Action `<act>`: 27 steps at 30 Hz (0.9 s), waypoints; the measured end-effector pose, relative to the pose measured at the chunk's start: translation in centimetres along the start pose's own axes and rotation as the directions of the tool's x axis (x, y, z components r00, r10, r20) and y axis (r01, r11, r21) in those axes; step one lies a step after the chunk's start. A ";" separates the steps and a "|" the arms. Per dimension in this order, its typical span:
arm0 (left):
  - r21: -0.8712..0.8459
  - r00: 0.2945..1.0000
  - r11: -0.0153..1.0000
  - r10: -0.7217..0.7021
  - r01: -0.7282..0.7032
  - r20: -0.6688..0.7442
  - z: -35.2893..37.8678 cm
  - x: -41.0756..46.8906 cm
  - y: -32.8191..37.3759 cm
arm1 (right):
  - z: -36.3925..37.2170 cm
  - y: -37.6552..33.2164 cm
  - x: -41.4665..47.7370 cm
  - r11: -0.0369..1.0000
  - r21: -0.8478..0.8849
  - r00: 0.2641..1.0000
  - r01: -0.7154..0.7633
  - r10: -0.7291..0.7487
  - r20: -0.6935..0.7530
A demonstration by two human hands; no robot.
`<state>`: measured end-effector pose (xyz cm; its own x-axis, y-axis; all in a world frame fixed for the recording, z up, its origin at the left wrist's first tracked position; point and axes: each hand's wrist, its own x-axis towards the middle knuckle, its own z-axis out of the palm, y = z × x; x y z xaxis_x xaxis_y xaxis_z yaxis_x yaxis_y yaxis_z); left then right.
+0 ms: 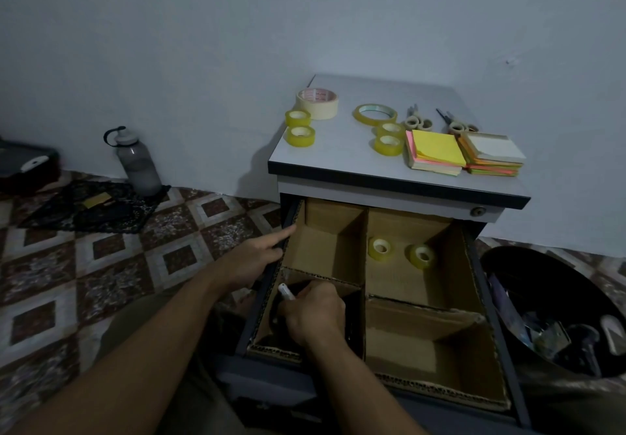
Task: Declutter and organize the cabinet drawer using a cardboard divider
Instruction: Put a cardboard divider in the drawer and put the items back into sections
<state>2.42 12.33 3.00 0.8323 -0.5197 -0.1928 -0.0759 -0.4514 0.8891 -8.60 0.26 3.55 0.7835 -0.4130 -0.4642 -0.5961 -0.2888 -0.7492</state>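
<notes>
The cabinet drawer [474, 251] is pulled out and holds a cardboard divider [365, 265] with several compartments. Two small yellow tape rolls [380, 248] lie in the back right compartment. My right hand [313, 312] is down in the front left compartment, gripping a white pen or marker [286, 292] among dark items I cannot make out. My left hand [257, 258] rests on the drawer's left side, index finger stretched along the cardboard wall. The back left and front right compartments show bare cardboard.
The cabinet top [338, 156] carries several tape rolls [317, 103], two pairs of scissors [452, 123] and two sticky-note stacks [437, 155]. A black bin [508, 261] with discarded items stands on the right. A water bottle [137, 163] and dark cloth lie on the tiled floor at left.
</notes>
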 end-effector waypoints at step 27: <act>0.008 0.999 1.000 0.030 -0.030 0.015 0.1 0.0 -0.6 | -2.3 1.9 1.8 0.922 -0.256 0.952 0.290 -0.250 0.179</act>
<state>2.42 12.48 2.45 0.8212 -0.5439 -0.1726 -0.1053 -0.4416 0.8910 -8.71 -3.02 2.42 0.9259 -0.1666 -0.3390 -0.3672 -0.6074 -0.7044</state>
